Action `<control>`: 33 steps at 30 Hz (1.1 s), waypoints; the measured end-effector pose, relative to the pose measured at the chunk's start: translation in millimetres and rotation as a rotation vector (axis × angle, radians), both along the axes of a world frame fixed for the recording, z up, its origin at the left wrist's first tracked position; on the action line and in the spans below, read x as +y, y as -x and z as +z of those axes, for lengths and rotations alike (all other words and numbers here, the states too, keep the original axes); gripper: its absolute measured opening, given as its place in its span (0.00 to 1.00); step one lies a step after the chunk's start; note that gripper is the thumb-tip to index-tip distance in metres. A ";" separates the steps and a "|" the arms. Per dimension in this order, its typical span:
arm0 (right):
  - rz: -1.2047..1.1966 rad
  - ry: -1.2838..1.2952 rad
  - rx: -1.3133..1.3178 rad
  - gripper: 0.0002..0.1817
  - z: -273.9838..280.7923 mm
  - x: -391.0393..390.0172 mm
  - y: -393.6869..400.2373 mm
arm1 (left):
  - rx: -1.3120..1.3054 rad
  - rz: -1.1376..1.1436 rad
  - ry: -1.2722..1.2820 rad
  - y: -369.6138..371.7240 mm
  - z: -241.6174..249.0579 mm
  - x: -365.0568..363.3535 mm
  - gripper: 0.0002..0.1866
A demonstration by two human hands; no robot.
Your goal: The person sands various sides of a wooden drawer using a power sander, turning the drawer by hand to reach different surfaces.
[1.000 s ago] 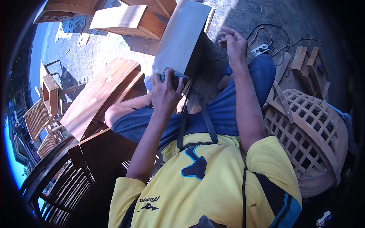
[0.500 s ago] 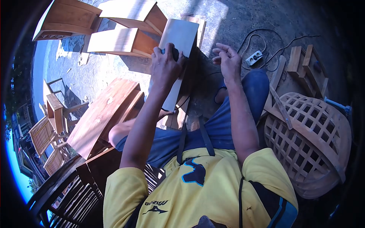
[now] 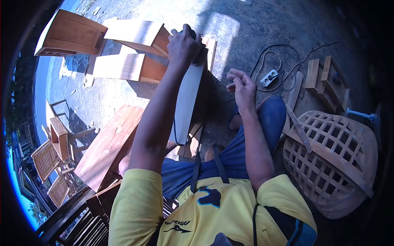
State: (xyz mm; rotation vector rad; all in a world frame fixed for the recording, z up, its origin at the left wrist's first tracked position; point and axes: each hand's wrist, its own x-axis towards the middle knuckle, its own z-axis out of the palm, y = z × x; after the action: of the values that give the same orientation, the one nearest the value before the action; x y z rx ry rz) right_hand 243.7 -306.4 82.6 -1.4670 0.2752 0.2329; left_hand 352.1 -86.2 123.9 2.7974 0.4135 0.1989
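Observation:
My left hand (image 3: 183, 46) is wrapped over a dark hand sander (image 3: 200, 56), pressed to the far end of a long pale wooden panel (image 3: 188, 98). The panel is the top face of a narrow wooden piece standing in front of me. My fingers and palm hide most of the sander. A black cord (image 3: 175, 133) runs along the near left edge of the panel. To the right, my right hand (image 3: 243, 88) hovers above my knee, fingers loosely bent and apart, with nothing in it.
Pale drawer-like boxes (image 3: 117, 67) and a brown panelled piece (image 3: 74, 33) stand at far left. A reddish board (image 3: 108, 143) lies at left, near small slatted chairs (image 3: 44, 160). At right are a power strip (image 3: 269, 78), wooden frames (image 3: 326, 84) and a lattice piece (image 3: 332, 160).
My left hand has slid the sander away from me along the panel, from near its middle to the far end. My right hand stays raised and empty.

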 end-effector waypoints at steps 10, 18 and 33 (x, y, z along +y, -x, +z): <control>-0.012 -0.005 0.031 0.18 -2.1 9.9 -2.3 | 0.029 -0.021 0.049 22.7 0.2 6.4 0.27; 0.065 -0.004 0.046 0.19 1.3 29.6 3.2 | -0.020 -0.013 0.120 97.5 -2.9 2.7 0.26; 0.260 0.086 0.062 0.19 -31.2 42.7 11.1 | -0.100 0.055 0.229 245.5 -14.1 -17.6 0.24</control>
State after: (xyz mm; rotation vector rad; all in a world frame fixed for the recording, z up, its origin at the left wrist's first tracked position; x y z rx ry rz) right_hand 232.6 -263.6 51.4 -1.5817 0.1454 0.4821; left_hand 106.6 -103.7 109.9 2.5415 0.4590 0.2841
